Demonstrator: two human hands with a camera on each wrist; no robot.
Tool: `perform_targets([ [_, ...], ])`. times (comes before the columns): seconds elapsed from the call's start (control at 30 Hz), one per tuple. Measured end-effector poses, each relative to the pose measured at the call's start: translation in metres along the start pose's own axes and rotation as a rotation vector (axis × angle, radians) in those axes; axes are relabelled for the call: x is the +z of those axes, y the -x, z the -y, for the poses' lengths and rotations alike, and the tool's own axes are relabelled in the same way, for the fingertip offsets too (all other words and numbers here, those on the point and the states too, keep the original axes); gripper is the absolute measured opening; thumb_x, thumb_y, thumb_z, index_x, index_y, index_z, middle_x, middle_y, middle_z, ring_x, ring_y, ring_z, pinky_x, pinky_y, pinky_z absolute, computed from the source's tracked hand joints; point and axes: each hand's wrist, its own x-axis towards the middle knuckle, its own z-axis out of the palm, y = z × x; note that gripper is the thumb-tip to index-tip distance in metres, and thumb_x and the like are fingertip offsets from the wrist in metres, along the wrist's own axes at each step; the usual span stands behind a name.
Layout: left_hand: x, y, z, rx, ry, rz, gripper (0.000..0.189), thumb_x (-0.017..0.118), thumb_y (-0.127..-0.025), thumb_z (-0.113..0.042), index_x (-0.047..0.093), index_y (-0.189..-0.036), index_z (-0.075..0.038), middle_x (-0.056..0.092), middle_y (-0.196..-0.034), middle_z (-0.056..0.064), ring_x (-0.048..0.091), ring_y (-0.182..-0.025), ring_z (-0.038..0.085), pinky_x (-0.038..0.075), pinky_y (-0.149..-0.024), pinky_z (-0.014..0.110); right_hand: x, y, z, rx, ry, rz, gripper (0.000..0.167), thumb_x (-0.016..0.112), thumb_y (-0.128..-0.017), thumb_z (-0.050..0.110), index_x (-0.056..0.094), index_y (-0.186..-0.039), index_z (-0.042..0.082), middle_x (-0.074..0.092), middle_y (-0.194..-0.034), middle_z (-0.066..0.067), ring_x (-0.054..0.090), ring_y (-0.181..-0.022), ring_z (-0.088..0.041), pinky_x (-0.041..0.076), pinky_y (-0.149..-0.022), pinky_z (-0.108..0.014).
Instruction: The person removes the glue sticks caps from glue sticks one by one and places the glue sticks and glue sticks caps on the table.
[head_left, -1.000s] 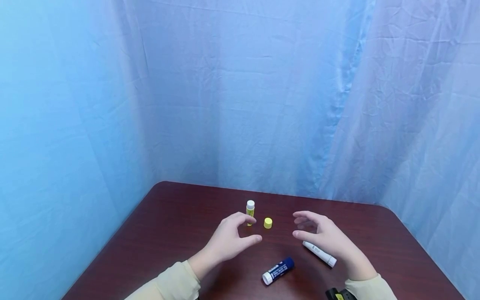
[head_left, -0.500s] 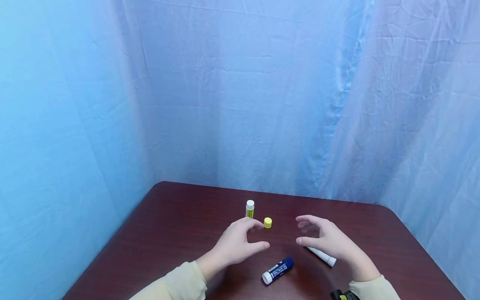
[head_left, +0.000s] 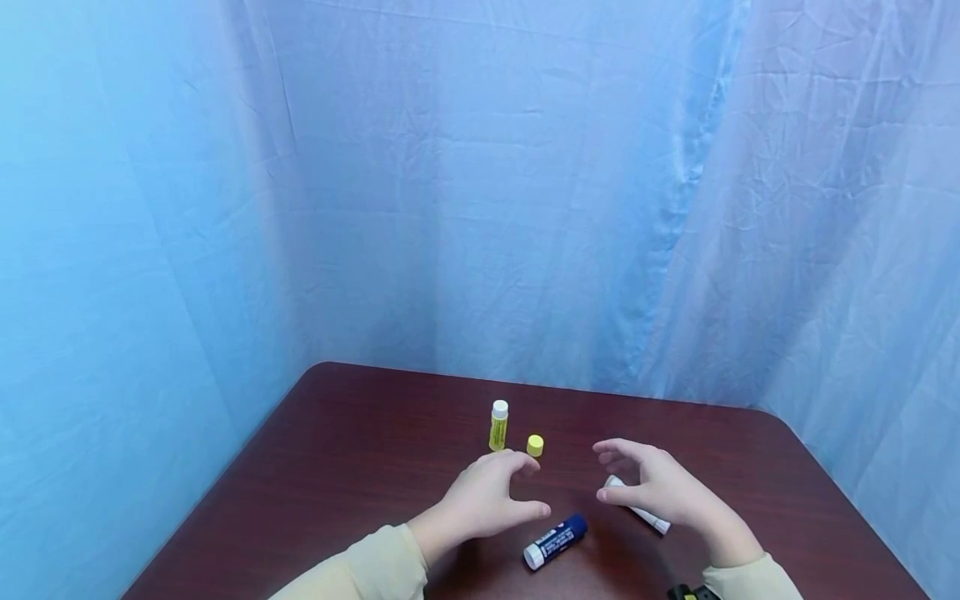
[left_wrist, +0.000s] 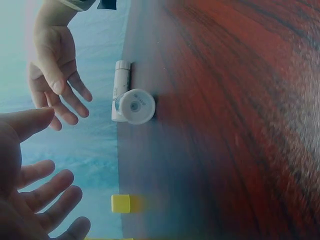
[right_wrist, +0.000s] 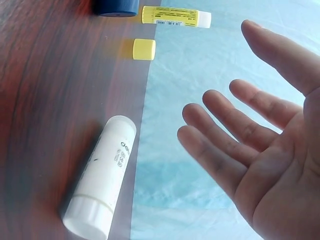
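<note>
My left hand [head_left: 491, 497] is held above the table with its fingers relaxed and apart, touching nothing. Just in front of it lies a blue glue stick [head_left: 557, 542] with a white base. My right hand [head_left: 658, 483] hovers over a white glue stick [right_wrist: 102, 177], its thumb and fingers spread and holding nothing. In the head view that hand covers part of the white stick. Beyond the left hand, a yellow glue stick [head_left: 498, 427] stands upright with its white end on top. A separate yellow cap [head_left: 535, 446] sits to its right.
The dark red-brown wooden table [head_left: 360, 450] has rounded far corners. A light blue curtain [head_left: 480, 208] hangs behind it and along both sides. A black wristband [head_left: 692, 592] is at the right cuff.
My left hand has moved right and nearer to me, uncovering the yellow glue stick. My right hand has shifted slightly right and nearer to me. The objects stay in place.
</note>
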Motion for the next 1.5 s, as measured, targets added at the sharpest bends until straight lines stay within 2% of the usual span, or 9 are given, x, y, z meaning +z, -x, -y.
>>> perform_targets([
  [0.3, 0.008, 0.0, -0.004, 0.018, -0.059, 0.009, 0.052, 0.083, -0.082, -0.048, 0.07, -0.119, -0.014, 0.069, -0.107, -0.007, 0.065, -0.104, 0.014, 0.052, -0.086, 0.032, 0.002, 0.004, -0.003, 0.01, 0.036, 0.025, 0.06, 0.081, -0.087, 0.038, 0.059, -0.136, 0.012, 0.065, -0.122, -0.004, 0.064, -0.115, -0.03, 0.053, -0.092, -0.051],
  [0.57, 0.017, -0.004, -0.006, -0.041, -0.046, 0.109, 0.052, 0.081, -0.082, -0.051, 0.07, -0.12, -0.016, 0.068, -0.108, -0.007, 0.064, -0.102, 0.011, 0.053, -0.083, 0.033, 0.001, 0.007, -0.007, 0.03, 0.02, 0.068, 0.06, 0.08, -0.089, 0.036, 0.057, -0.138, 0.01, 0.064, -0.126, -0.01, 0.063, -0.116, -0.032, 0.054, -0.09, -0.049],
  [0.77, 0.023, -0.006, -0.008, -0.028, -0.062, 0.155, 0.047, 0.082, -0.082, -0.049, 0.071, -0.115, -0.017, 0.068, -0.103, -0.013, 0.063, -0.095, 0.004, 0.052, -0.078, 0.029, 0.002, 0.009, -0.009, 0.031, -0.023, 0.089, 0.06, 0.081, -0.089, 0.028, 0.056, -0.139, 0.007, 0.062, -0.128, -0.016, 0.064, -0.114, -0.036, 0.055, -0.088, -0.049],
  [1.0, 0.029, -0.005, -0.013, -0.026, -0.094, 0.176, 0.045, 0.083, -0.079, -0.049, 0.072, -0.111, -0.019, 0.068, -0.097, -0.016, 0.061, -0.087, -0.001, 0.051, -0.074, 0.028, 0.002, 0.011, -0.011, 0.039, -0.01, 0.092, 0.057, 0.08, -0.09, 0.028, 0.057, -0.138, 0.009, 0.064, -0.125, -0.014, 0.064, -0.113, -0.036, 0.054, -0.089, -0.052],
  [1.27, 0.037, -0.007, -0.012, -0.028, -0.14, 0.173, 0.042, 0.084, -0.079, -0.048, 0.073, -0.106, -0.018, 0.067, -0.09, -0.016, 0.058, -0.078, -0.002, 0.05, -0.068, 0.027, 0.005, 0.009, -0.015, -0.004, -0.039, 0.114, 0.055, 0.081, -0.089, 0.024, 0.057, -0.135, 0.004, 0.065, -0.12, -0.015, 0.065, -0.106, -0.038, 0.056, -0.081, -0.03],
  [1.5, 0.043, -0.008, -0.013, -0.041, -0.143, 0.198, 0.036, 0.085, -0.079, -0.045, 0.073, -0.099, -0.017, 0.061, -0.078, -0.014, 0.053, -0.067, 0.001, 0.047, -0.06, 0.025, 0.009, 0.01, -0.019, -0.01, -0.031, 0.113, 0.056, 0.081, -0.088, 0.023, 0.058, -0.134, 0.002, 0.064, -0.119, -0.016, 0.066, -0.105, -0.037, 0.056, -0.08, -0.029],
])
